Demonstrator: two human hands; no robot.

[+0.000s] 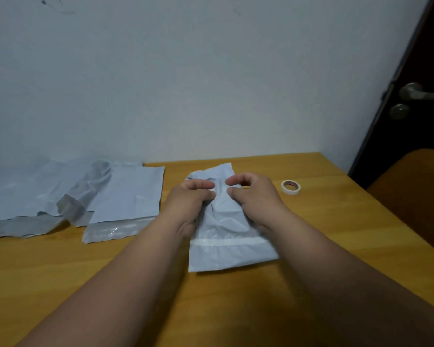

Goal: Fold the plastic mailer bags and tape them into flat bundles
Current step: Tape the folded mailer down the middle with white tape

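Note:
A folded grey plastic mailer bag (226,249) lies in the middle of the wooden table (336,234), with a white tape strip across its near part. My left hand (188,204) grips its left side with curled fingers. My right hand (253,199) grips its right side, thumb and fingers pinching the wrinkled plastic near the far end. A small roll of white tape (291,187) lies flat on the table to the right of my right hand, apart from it.
Several unfolded grey mailer bags (60,194) lie spread at the left, against the white wall. A dark door with a metal handle (414,92) stands at the right. A wooden chair back (416,176) is beside the table's right edge.

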